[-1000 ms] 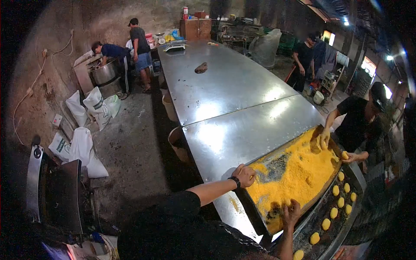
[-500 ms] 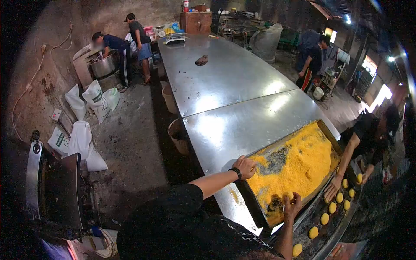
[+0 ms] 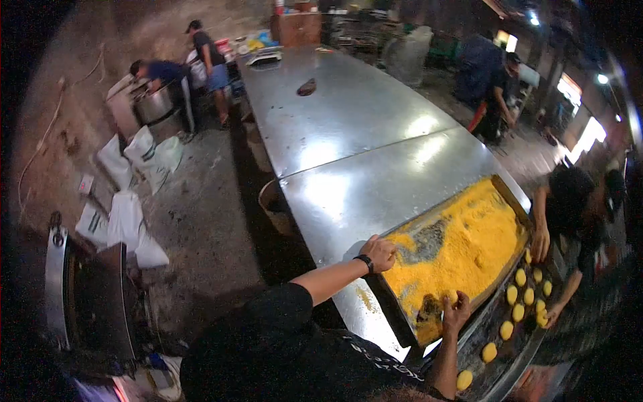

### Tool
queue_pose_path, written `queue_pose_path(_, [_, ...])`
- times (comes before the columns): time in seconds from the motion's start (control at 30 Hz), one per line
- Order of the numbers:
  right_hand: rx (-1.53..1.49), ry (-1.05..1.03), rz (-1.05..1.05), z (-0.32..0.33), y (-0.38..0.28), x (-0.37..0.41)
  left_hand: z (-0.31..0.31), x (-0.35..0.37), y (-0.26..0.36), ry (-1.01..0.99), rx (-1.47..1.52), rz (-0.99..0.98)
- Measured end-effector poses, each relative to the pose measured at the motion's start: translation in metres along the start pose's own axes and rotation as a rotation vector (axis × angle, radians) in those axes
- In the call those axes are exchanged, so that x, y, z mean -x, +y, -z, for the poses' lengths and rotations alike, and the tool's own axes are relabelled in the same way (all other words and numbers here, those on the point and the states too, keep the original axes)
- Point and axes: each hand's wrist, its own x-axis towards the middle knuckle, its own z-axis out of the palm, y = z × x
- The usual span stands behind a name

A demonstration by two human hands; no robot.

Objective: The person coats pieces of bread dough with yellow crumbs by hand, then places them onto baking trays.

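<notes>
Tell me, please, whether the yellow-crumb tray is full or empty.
Partly full: yellow crumbs cover most of the tray, but a dark patch shows near the left hand.

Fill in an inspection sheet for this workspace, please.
Surface: metal table, seamed, spilled crumbs beside the tray.
Job's things: tray of yellow crumbs; yellow rounds on a dark tray alongside.
Clutter: dark lump farther up the table.
Grippers: left hand on the tray's rim; right hand pinches a yellowish piece over the crumbs.
Cables: cord along the left wall.
Surroundings: white sacks on the floor; co-worker's hand at the rounds.
</notes>
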Motion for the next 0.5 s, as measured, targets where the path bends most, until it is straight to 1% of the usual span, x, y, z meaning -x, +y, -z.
queue_pose_path(0.03, [-0.161,0.024,-0.035,-0.008,-0.017,0.001,0.005,0.007,-0.008,0.029,0.011,-0.011])
queue_pose_path(0.07, [-0.032,0.031,0.068,-0.012,-0.018,-0.009,0.008,0.008,-0.011,0.057,0.023,-0.021])
queue_pose_path(0.1, [-0.015,0.06,-0.053,-0.003,-0.035,0.004,0.011,-0.008,-0.006,-0.016,-0.017,-0.083])
queue_pose_path(0.13, [-0.019,0.025,-0.125,-0.001,-0.053,-0.002,0.021,-0.012,-0.005,-0.042,-0.07,-0.076])
queue_pose_path(0.2, [0.061,0.037,-0.126,-0.023,-0.046,0.0,0.035,-0.012,-0.018,-0.088,-0.101,-0.054])
queue_pose_path(0.27, [-0.047,0.045,-0.202,-0.034,-0.054,0.0,0.035,-0.013,-0.034,-0.052,-0.053,-0.071])
queue_pose_path(0.33, [-0.058,0.074,-0.142,-0.047,-0.059,-0.001,0.05,-0.008,-0.045,-0.065,-0.113,-0.073])
queue_pose_path(0.37, [-0.004,0.074,-0.079,-0.051,-0.068,0.001,0.061,-0.004,-0.049,-0.07,-0.136,-0.045])
queue_pose_path(0.4, [-0.001,-0.025,-0.123,-0.044,-0.083,-0.009,0.071,-0.005,-0.053,-0.073,-0.162,-0.018])
queue_pose_path(0.43, [-0.01,0.005,0.04,-0.062,-0.089,-0.045,0.083,-0.014,-0.059,-0.05,-0.087,0.053])
queue_pose_path(0.47, [-0.122,-0.031,-0.044,-0.063,-0.086,-0.053,0.086,-0.026,-0.069,-0.032,-0.017,0.129])
queue_pose_path(0.5, [-0.163,-0.045,-0.153,-0.058,-0.089,-0.027,0.076,-0.007,-0.08,-0.087,-0.098,0.116])
